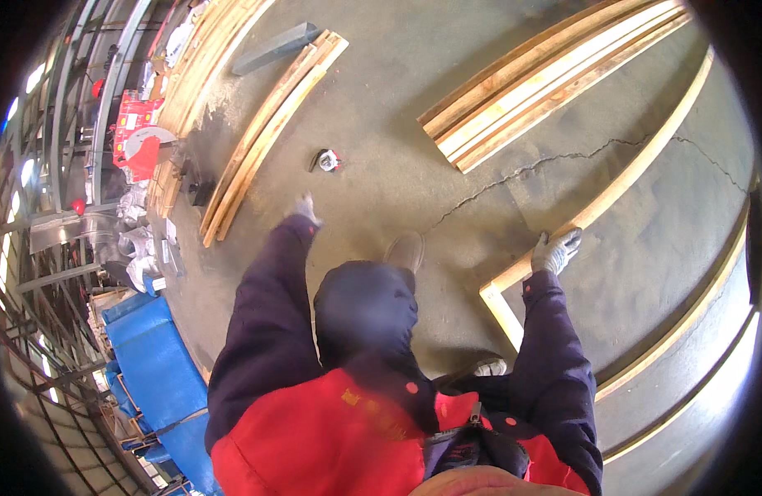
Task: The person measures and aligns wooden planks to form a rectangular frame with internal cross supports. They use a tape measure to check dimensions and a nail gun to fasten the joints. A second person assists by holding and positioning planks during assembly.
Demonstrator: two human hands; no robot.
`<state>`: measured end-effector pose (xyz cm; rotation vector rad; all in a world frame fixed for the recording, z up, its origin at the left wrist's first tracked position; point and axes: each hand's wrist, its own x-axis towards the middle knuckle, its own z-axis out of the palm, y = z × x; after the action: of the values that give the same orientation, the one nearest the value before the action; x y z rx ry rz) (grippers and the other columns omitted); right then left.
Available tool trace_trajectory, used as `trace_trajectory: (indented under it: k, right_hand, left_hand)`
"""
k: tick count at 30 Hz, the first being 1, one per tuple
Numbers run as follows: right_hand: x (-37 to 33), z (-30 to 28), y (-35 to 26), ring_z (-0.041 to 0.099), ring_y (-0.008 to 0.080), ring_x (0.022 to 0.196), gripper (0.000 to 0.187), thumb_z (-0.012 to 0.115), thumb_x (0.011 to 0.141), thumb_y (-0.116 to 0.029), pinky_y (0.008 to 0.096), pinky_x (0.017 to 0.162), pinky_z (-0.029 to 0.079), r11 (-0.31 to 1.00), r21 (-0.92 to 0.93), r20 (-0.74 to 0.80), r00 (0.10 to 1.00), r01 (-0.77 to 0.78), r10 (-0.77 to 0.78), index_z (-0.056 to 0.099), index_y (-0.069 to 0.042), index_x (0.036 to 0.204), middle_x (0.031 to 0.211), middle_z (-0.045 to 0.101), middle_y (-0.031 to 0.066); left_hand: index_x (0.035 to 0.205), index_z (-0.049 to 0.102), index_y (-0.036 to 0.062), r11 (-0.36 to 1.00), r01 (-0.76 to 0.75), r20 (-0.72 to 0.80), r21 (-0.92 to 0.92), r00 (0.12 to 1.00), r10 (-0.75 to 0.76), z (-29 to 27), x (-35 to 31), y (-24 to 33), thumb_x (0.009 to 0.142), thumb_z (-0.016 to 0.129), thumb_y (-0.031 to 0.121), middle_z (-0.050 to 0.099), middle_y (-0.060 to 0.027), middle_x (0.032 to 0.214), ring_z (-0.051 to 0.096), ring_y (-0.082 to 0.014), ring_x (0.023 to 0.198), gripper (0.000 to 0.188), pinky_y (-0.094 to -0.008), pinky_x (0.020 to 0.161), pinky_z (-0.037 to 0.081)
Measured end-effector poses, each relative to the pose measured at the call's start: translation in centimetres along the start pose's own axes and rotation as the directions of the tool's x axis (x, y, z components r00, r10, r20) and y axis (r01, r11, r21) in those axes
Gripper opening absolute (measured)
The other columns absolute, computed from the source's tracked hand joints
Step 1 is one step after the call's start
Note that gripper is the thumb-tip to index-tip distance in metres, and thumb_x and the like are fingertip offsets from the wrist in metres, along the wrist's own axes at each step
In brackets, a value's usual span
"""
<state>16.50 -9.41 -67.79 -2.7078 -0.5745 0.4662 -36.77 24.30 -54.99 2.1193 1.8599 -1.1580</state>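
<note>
- In the head view, the left hand reaches out over the concrete floor; it is motion-blurred, so I cannot tell whether its fingers are open or closed.
- A small round tape measure, white and red, lies on the floor just beyond that hand, apart from it.
- The gloved right hand lies against a long board near its near end, touching it; I cannot tell whether the fingers grip the wood or only rest there.
- The long board runs from that hand to the far right, and its near end meets a short wooden piece at a corner.
- Beyond the right hand, on the far right, lies a stack of boards.
- To the left of the tape measure lies a narrow bundle of boards, with a grey bar beside its far end.
- A shoe stands on the floor between the two hands.
- On the near left is a blue covering.
</note>
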Motion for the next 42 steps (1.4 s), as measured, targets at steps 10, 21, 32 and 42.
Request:
trace_trajectory:
  k: [10,21,32,42]
  right_hand:
    - [-0.3,2.7,1.5,0.023,0.0448,0.151,0.085,0.064,0.094,-0.021,0.0451,0.125,0.022,0.996,-0.089,-0.129,0.992,-0.014,0.002,0.015,0.009,0.157,0.161,0.022,0.0333]
    - [0.4,1.3,0.2,0.015,0.0414,0.154,0.081,0.053,0.102,-0.023,0.0428,0.127,0.015,0.934,-0.355,0.040,0.997,-0.045,0.063,0.005,0.009,0.158,0.165,0.012,0.0306]
    - [0.9,0.3,0.1,0.022,0.0455,0.151,0.090,0.060,0.098,-0.021,0.0419,0.124,0.025,0.914,-0.398,0.120,0.983,-0.082,0.141,0.000,0.011,0.157,0.163,0.014,0.0342]
    - [2.0,-4.8,-2.0,0.050,0.0511,0.130,0.080,0.060,0.100,-0.040,0.0487,0.105,0.047,0.930,-0.363,0.116,0.993,0.054,-0.013,0.024,0.005,0.156,0.147,0.041,0.0367]
  left_hand:
    - [0.164,0.002,0.0128,0.888,0.382,-0.390,0.257,0.882,-0.267,-18.4,19.6,-1.0,0.063,0.087,0.064,0.025,-0.0191,0.164,0.034,-0.0407,0.147,0.142,-0.0496,0.120,0.028]
    - [0.164,0.006,0.0230,0.988,0.143,-0.547,-0.063,0.823,-0.154,-16.6,38.1,-8.9,0.056,0.093,0.060,0.044,-0.0200,0.145,0.045,-0.0401,0.135,0.143,-0.0536,0.115,0.031]
    - [0.159,0.024,0.0188,0.960,-0.092,-0.417,-0.263,0.909,-0.027,-16.2,39.2,-11.2,0.049,0.101,0.038,0.042,-0.0248,0.151,0.045,-0.0407,0.139,0.135,-0.0474,0.115,0.041]
    - [0.158,0.026,0.0166,0.928,-0.346,-0.486,-0.137,0.840,0.241,-10.5,30.4,-9.6,0.054,0.096,0.044,0.047,-0.0284,0.144,0.046,-0.0455,0.134,0.129,-0.0555,0.111,0.041]
